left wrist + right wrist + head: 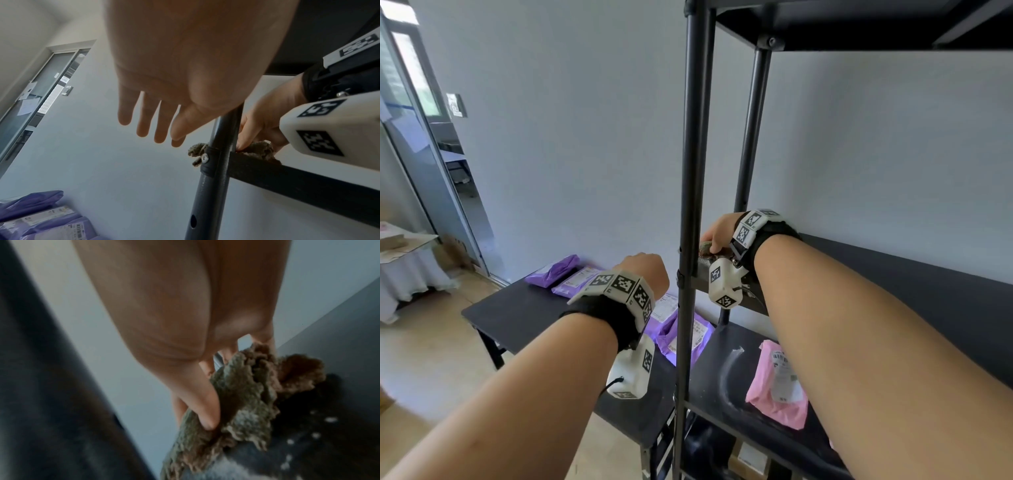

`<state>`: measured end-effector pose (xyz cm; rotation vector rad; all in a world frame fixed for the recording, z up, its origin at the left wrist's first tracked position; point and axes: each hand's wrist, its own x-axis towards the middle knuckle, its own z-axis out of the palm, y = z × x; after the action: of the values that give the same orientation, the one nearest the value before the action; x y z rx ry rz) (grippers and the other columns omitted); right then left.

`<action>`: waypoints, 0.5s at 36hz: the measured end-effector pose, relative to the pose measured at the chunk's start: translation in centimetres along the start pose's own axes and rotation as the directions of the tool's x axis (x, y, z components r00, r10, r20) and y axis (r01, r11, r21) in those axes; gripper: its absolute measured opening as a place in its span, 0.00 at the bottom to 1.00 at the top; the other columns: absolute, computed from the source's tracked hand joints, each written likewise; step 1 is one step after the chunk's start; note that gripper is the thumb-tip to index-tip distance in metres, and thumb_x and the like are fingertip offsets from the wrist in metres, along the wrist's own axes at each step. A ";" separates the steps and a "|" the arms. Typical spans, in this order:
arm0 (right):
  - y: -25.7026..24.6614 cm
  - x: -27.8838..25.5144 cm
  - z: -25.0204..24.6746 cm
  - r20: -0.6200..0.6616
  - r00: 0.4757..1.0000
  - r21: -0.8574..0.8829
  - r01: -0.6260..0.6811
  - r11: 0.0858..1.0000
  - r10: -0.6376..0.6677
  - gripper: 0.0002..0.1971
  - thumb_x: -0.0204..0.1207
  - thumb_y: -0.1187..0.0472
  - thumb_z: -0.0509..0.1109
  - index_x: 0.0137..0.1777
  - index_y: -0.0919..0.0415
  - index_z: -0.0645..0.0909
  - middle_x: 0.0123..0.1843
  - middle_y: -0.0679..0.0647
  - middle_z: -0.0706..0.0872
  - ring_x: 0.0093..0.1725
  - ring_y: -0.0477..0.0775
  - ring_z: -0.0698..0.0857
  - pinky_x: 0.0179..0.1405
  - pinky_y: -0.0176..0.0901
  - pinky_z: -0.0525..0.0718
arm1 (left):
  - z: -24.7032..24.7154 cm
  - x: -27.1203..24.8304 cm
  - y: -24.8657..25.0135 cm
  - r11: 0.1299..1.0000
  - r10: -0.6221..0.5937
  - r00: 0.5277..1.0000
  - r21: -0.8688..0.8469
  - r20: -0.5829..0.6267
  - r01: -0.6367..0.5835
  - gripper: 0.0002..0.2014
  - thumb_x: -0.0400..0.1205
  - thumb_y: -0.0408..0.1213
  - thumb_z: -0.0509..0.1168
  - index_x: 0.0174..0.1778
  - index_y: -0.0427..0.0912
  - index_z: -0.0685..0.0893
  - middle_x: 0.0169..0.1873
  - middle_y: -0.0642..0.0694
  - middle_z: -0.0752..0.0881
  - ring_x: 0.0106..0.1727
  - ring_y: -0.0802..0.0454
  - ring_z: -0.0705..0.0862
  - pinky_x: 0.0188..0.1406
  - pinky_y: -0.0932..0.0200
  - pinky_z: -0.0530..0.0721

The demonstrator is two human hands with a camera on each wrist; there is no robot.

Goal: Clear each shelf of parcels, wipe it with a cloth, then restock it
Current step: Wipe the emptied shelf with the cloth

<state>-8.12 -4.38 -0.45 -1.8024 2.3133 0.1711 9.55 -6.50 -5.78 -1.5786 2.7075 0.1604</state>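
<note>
My right hand (717, 233) grips a crumpled brown-green cloth (707, 248) at the left end of the bare black middle shelf (893, 267), just behind the rack's front post (691, 205). In the right wrist view the thumb (207, 415) digs into the cloth (246, 399), which lies on the shelf (339, 353). My left hand (645, 270) hovers left of the post, holding nothing; its fingers (152, 120) are straight and spread. Purple parcels (554, 270) lie on the black side table (517, 315). A pink parcel (777, 383) rests on the lower shelf.
More purple parcels (681, 329) lie at the table's right end beside the rack. The top shelf (859, 27) overhangs above. A cardboard box (750, 459) sits low in the rack. A cloth-covered table (407, 267) and a glass door (431, 154) stand at the left.
</note>
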 end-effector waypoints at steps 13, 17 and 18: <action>-1.9 -3.2 1.7 -0.055 0.990 0.056 -0.125 0.991 0.128 0.14 0.75 0.61 0.70 0.58 0.47 0.88 0.54 0.49 0.90 0.53 0.55 0.88 0.59 0.49 0.86 | 0.1 -2.3 -0.2 0.998 0.067 0.997 -0.002 -0.034 -0.067 0.22 0.79 0.29 0.53 0.69 0.41 0.79 0.64 0.42 0.81 0.62 0.43 0.81 0.59 0.53 0.80; -1.0 -4.0 1.8 -0.052 0.977 0.029 -0.205 0.978 0.206 0.17 0.69 0.51 0.73 0.59 0.49 0.88 0.54 0.50 0.90 0.50 0.57 0.88 0.58 0.50 0.86 | 0.2 -2.7 -0.3 0.995 0.100 0.994 0.006 -0.039 -0.100 0.21 0.79 0.29 0.53 0.66 0.42 0.81 0.62 0.42 0.83 0.61 0.43 0.82 0.58 0.52 0.81; -0.7 -4.5 1.7 -0.035 0.976 0.011 -0.212 0.977 0.213 0.19 0.70 0.51 0.73 0.62 0.48 0.87 0.59 0.49 0.89 0.53 0.56 0.87 0.60 0.50 0.85 | 0.3 -2.7 -0.2 0.994 0.105 0.994 0.007 -0.040 -0.105 0.21 0.78 0.29 0.52 0.64 0.42 0.81 0.61 0.43 0.83 0.59 0.42 0.82 0.56 0.53 0.81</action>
<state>-6.26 0.04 -1.07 -1.5638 2.5261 0.1629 11.10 -4.21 -5.91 -1.4553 2.8209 0.1237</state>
